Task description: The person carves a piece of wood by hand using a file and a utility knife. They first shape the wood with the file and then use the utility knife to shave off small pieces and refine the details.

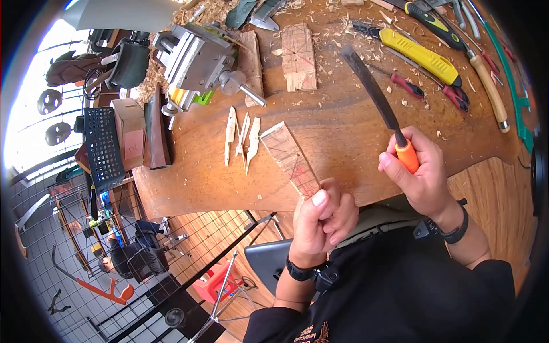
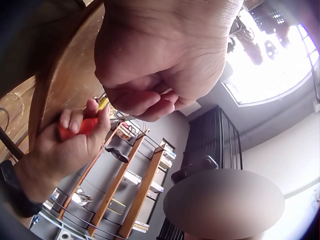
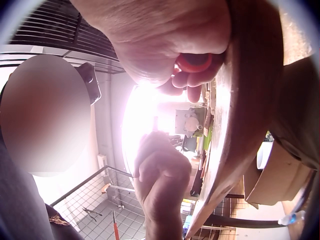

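Observation:
In the head view, the left hand (image 1: 320,220) pinches the lower end of a flat wooden piece (image 1: 290,160) with red and dark pencil marks, its far end slanting up and left. To its right, the right hand (image 1: 420,177) grips the orange handle (image 1: 406,157) of a chisel, whose dark blade (image 1: 372,88) points up and left, apart from the wood. The left wrist view shows the left hand (image 2: 155,65) with fingers curled, the wood hidden, and the right hand (image 2: 70,145) around the orange handle (image 2: 80,128). In the right wrist view, the right hand (image 3: 165,40) wraps the handle (image 3: 194,62).
A metal vise (image 1: 200,60) stands at the table's upper left beside shavings. Thin wood slivers (image 1: 253,143) and a marked board (image 1: 298,57) lie on the table (image 1: 194,183). A yellow cutter (image 1: 420,56), red-handled tools (image 1: 408,86) and a wooden-handled tool (image 1: 489,88) lie at the upper right.

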`<action>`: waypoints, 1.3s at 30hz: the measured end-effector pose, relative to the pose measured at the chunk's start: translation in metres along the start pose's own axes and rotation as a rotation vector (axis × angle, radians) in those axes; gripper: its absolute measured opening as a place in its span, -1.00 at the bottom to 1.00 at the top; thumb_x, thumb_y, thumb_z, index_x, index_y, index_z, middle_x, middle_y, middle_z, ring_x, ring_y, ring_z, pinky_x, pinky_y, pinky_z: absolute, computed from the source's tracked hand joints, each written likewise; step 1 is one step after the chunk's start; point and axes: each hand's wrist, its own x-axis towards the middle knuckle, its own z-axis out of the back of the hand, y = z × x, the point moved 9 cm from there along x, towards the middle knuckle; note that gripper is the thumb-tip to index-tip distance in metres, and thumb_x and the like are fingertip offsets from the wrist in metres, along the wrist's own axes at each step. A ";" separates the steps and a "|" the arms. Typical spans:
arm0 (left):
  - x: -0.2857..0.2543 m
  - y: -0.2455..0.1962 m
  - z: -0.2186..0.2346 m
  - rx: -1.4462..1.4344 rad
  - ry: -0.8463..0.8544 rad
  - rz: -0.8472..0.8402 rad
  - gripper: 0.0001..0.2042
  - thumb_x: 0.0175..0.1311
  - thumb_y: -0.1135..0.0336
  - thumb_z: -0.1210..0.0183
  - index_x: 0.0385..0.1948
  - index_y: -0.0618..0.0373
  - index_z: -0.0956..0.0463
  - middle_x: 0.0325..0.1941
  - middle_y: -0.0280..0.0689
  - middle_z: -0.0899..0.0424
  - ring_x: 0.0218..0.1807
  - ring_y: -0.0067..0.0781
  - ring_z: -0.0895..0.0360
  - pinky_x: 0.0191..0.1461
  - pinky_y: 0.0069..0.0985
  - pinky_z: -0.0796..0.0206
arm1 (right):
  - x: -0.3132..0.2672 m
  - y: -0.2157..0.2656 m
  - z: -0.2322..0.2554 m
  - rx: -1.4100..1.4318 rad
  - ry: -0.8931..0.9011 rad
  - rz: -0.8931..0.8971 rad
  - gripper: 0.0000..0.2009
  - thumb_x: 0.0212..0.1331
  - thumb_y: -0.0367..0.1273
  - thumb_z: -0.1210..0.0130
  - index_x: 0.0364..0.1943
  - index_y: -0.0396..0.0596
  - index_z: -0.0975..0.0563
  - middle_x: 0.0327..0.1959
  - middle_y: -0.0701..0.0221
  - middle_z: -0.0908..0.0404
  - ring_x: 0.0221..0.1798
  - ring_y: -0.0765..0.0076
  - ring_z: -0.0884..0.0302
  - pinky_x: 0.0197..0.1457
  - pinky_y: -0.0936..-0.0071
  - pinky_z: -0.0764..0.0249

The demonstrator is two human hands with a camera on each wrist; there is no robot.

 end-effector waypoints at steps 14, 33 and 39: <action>0.000 0.005 -0.004 -0.112 0.068 0.023 -0.62 0.58 -0.01 0.10 -0.51 -0.10 -0.21 -0.69 -0.54 -0.26 -0.74 -0.67 -0.21 -0.67 -0.68 -0.07 | 0.000 0.002 -0.002 -0.039 0.013 -0.010 -0.84 0.32 -0.38 -0.27 -0.27 -0.12 -0.51 -0.49 0.48 -0.56 -0.43 0.65 -0.44 -0.33 0.54 -0.43; 0.001 0.008 -0.005 -0.225 0.046 0.003 -0.51 0.56 -0.26 0.20 -0.45 -0.06 -0.24 -0.62 -0.46 -0.33 -0.70 -0.61 -0.22 -0.62 -0.62 -0.08 | 0.000 0.002 -0.002 -0.067 0.016 -0.028 -0.85 0.31 -0.38 -0.28 -0.27 -0.13 -0.53 -0.50 0.45 -0.58 -0.43 0.63 -0.49 -0.31 0.52 -0.45; 0.002 0.010 -0.004 -0.334 0.084 0.035 -0.47 0.57 -0.31 0.26 -0.40 -0.03 -0.26 -0.61 -0.41 -0.32 -0.67 -0.58 -0.23 -0.59 -0.60 -0.08 | 0.000 -0.003 -0.002 -0.025 0.003 -0.025 -0.85 0.30 -0.38 -0.28 -0.28 -0.12 -0.53 -0.50 0.46 -0.57 -0.43 0.63 -0.47 -0.32 0.52 -0.45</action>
